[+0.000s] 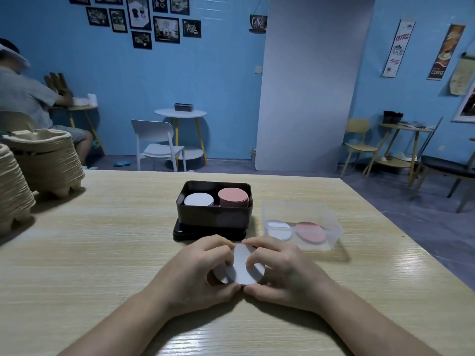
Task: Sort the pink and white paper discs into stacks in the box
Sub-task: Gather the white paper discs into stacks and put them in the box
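A dark box (214, 219) stands on its lid at the table's middle, holding a white disc stack (198, 199) on the left and a pink disc stack (233, 197) on the right. Just in front of it, my left hand (199, 273) and my right hand (280, 272) together pinch a small bunch of white paper discs (244, 269), fingers curled round its edges. To the right, a clear plastic tub (300, 209) contains white discs (280, 229) and pink discs (309, 232).
Stacks of pulp cup trays (46, 163) stand at the table's left edge. The wooden table (102, 240) ends at the right beside the tub. Another person sits far left at a small table; chairs and side tables stand behind.
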`<state>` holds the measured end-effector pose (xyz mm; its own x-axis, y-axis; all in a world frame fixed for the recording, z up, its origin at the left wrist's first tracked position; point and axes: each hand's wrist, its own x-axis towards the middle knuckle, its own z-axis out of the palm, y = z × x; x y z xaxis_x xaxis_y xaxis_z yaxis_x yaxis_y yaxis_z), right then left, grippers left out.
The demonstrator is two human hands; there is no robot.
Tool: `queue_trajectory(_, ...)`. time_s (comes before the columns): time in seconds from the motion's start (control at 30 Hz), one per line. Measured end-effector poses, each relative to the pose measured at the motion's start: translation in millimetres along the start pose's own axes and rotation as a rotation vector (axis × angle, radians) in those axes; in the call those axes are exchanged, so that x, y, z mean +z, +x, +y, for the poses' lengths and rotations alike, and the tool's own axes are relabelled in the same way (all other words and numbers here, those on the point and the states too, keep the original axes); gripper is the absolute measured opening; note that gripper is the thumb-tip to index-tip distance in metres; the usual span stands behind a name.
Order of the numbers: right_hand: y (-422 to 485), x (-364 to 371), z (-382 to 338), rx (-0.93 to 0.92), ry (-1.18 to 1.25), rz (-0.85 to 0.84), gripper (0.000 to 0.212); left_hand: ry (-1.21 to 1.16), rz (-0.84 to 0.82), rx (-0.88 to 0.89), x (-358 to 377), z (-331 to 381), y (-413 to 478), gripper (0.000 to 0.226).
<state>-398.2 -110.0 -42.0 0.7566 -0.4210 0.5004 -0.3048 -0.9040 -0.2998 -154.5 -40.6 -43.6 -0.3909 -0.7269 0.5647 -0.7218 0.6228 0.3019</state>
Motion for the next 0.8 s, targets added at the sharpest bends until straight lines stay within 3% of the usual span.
queue_trajectory(0.2, 1.8, 0.2, -8.0, -0.055, -0.162, 0.002, 0.033, 0.198, 0.027, 0.042, 3.6, 4.5, 5.1, 0.039)
queue_trajectory(0.47, -1.5, -3.5, -2.9, 0.02, -0.178, 0.005, 0.04, 0.145, -0.099, -0.113, 0.2, -0.5, 2.0, 0.043)
queue_trajectory(0.8, -4.3, -7.6, -0.8, 0.11, -0.139, -0.011, 0.038, 0.143, -0.106, -0.23, -13.6, -2.8, -8.9, 0.041)
